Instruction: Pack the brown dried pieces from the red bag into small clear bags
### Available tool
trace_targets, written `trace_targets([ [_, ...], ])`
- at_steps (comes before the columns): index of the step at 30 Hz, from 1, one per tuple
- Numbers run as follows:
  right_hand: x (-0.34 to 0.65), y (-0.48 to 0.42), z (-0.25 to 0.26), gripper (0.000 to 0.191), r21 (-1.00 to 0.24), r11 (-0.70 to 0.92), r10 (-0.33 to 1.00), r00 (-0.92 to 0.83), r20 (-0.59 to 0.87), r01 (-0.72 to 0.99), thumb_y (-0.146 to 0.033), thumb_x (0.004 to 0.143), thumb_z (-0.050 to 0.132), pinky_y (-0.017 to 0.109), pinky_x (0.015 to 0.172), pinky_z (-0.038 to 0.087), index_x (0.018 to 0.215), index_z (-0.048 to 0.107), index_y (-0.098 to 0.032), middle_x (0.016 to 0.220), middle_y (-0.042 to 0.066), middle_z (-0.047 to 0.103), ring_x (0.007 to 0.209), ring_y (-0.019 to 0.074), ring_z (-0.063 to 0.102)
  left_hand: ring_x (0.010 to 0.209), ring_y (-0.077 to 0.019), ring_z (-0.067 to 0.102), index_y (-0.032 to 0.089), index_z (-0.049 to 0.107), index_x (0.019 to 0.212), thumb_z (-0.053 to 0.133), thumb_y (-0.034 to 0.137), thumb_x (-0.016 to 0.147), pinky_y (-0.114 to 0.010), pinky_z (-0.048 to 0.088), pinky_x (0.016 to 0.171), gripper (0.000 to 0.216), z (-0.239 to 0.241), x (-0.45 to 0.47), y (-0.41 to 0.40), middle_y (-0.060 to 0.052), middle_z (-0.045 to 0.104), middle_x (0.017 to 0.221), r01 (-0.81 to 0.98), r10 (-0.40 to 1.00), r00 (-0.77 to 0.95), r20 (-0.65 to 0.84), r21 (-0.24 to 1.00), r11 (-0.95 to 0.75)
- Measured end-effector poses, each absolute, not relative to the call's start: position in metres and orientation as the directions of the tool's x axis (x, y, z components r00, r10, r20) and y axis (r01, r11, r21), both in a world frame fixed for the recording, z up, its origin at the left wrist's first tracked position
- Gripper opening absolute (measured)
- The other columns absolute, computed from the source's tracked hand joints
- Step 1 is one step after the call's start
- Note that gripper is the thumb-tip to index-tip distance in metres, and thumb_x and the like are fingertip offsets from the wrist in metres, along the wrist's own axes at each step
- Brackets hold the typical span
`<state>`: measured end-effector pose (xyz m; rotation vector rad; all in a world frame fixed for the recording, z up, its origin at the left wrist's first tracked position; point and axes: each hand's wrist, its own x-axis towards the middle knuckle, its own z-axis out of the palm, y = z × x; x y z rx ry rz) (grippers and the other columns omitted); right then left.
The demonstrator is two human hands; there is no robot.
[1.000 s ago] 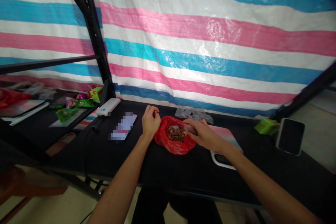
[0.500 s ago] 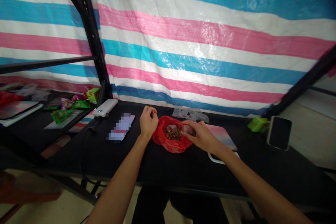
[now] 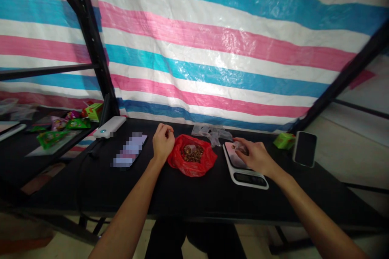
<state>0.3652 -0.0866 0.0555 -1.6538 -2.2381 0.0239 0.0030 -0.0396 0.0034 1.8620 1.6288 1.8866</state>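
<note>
A red plastic bag (image 3: 194, 170) lies with its mouth spread wide, holding many small brown pieces (image 3: 196, 154) and a small clear cup (image 3: 190, 149). Just left of the bag, my left hand (image 3: 163, 142) is closed with curled fingers; what they hold, if anything, is too small to name. A white kitchen scale (image 3: 230, 164) with a dark display stands to the bag's right. Over its pinkish plate, my right hand (image 3: 257, 156) grips a small clear plastic cup (image 3: 241, 148). The fingers partly cover the cup, and I cannot tell whether it touches the plate.
Clear plastic bags (image 3: 212, 133) lie behind the red bag. Left are a phone (image 3: 130, 151) and a white power bank (image 3: 110, 127) with a cable. Another phone (image 3: 304, 149) leans beside a green box (image 3: 284, 141) at right. Green packets (image 3: 78, 123) lie far left.
My right hand has carried the clear cup from the red bag rightward to above the scale. My left hand stays closed beside the bag. The view has turned slightly right.
</note>
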Motion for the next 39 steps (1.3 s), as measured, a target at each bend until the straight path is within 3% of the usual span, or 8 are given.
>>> trace_targets([
  [4,0.377,-0.089,0.044,0.052,-0.133,0.296,0.940,-0.264,0.216,0.946,-0.031,0.087,0.057,0.050,0.098,0.042,0.138,0.060,-0.022,0.120,0.011,0.074,0.108,0.0321,0.068,0.069,-0.0143,0.056,0.022,0.062,0.076,0.051,0.004,0.081,-0.027,0.044,0.066,0.021,0.003,0.002,-0.039,0.000,0.057,0.082,0.608,0.644,-0.283,0.711,0.652,-0.452],
  [9,0.390,-0.092,0.038,0.064,-0.234,0.308,0.905,-0.208,0.371,0.922,-0.028,0.084,0.058,0.052,0.105,0.040,0.148,0.049,-0.024,0.134,0.012,0.066,0.122,0.0328,0.062,0.069,-0.0134,0.055,0.021,0.061,0.075,0.051,0.003,0.081,-0.026,0.043,0.066,0.021,0.001,0.001,-0.038,0.000,0.056,0.081,0.624,0.635,-0.276,0.722,0.637,-0.453],
  [14,0.408,-0.097,0.041,0.061,-0.352,0.322,0.844,-0.098,0.527,0.879,-0.031,0.086,0.057,0.051,0.101,0.047,0.146,0.048,-0.024,0.126,0.011,0.069,0.116,0.0318,0.066,0.069,-0.0139,0.055,0.021,0.060,0.074,0.051,0.004,0.082,-0.026,0.043,0.065,0.021,-0.001,0.000,-0.037,0.000,0.055,0.081,0.629,0.639,-0.280,0.716,0.640,-0.441],
  [25,0.416,-0.107,0.051,0.058,-0.344,0.342,0.856,-0.139,0.498,0.875,-0.032,0.088,0.059,0.053,0.099,0.049,0.145,0.048,-0.029,0.124,0.009,0.070,0.114,0.0317,0.066,0.069,-0.0145,0.055,0.021,0.061,0.073,0.051,0.005,0.081,-0.027,0.042,0.066,0.021,0.000,-0.002,-0.037,0.000,0.056,0.081,0.652,0.637,-0.272,0.721,0.625,-0.429],
  [30,0.411,-0.107,0.057,0.070,-0.350,0.348,0.847,-0.132,0.515,0.870,-0.033,0.088,0.058,0.053,0.098,0.049,0.154,0.036,-0.028,0.124,0.010,0.070,0.114,0.0325,0.066,0.070,-0.0145,0.056,0.020,0.061,0.074,0.051,0.005,0.081,-0.027,0.042,0.067,0.020,-0.002,-0.003,-0.036,0.000,0.056,0.081,0.666,0.631,-0.255,0.732,0.607,-0.435],
  [39,0.408,-0.102,0.056,0.076,-0.322,0.321,0.879,-0.153,0.452,0.891,-0.033,0.087,0.057,0.058,0.107,0.039,0.157,0.029,-0.028,0.131,0.010,0.067,0.121,0.0342,0.063,0.071,-0.0142,0.056,0.020,0.060,0.073,0.051,0.003,0.081,-0.027,0.043,0.068,0.021,-0.002,-0.003,-0.035,0.000,0.056,0.081,0.674,0.630,-0.237,0.740,0.592,-0.442],
])
